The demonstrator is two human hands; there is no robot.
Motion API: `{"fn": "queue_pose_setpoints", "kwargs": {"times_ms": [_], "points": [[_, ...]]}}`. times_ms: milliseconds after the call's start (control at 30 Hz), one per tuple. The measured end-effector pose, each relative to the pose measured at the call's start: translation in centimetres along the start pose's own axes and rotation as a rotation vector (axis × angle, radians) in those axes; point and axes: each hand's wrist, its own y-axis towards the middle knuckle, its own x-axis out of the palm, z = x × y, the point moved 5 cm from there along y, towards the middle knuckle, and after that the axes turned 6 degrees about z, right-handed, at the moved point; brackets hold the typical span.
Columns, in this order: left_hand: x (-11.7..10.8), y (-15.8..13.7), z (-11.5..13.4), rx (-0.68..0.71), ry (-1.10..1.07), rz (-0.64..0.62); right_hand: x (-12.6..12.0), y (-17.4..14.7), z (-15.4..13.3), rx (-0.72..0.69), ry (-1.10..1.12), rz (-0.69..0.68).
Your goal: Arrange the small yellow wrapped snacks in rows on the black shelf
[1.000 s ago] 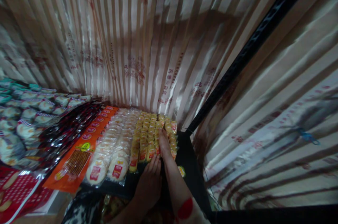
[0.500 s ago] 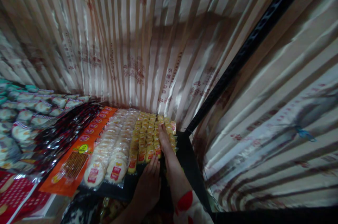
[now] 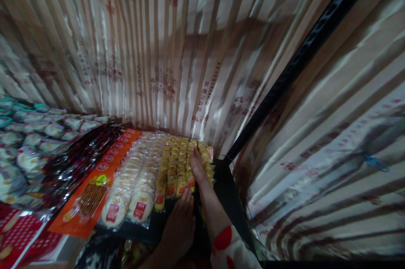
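Rows of small yellow snack packets (image 3: 174,165) with red labels stand on a black shelf (image 3: 226,186). My left hand (image 3: 181,220) is at the front end of these rows, fingers stretched out and close together, the tips at the front packets. Over the right part of the rows lies my right hand (image 3: 196,167), its fingers extended toward the back and its edge against the packets. Neither hand is wrapped round anything. Part of the packets is hidden under the right hand and forearm. Beside them on the left stand two rows of clear-wrapped round white crackers (image 3: 139,203).
Left of the crackers lie an orange bag of stick snacks (image 3: 91,197), dark glossy packets (image 3: 79,155) and white-and-green packets (image 3: 31,134). A red bag (image 3: 25,226) is at lower left. A black shelf post (image 3: 268,100) slants up before the pleated printed curtain (image 3: 177,49).
The view has shifted slightly, so the shelf goods appear a little further right. Both hands keep nearly the same place against the yellow packets.
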Motion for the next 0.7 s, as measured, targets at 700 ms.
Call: {"fn": "queue_pose_setpoints", "kwargs": {"times_ms": [700], "points": [[0.4,0.0,0.0,-0.002,0.05,-0.002,0.2,0.6,-2.1,-0.088,-0.065,-0.055]]}}
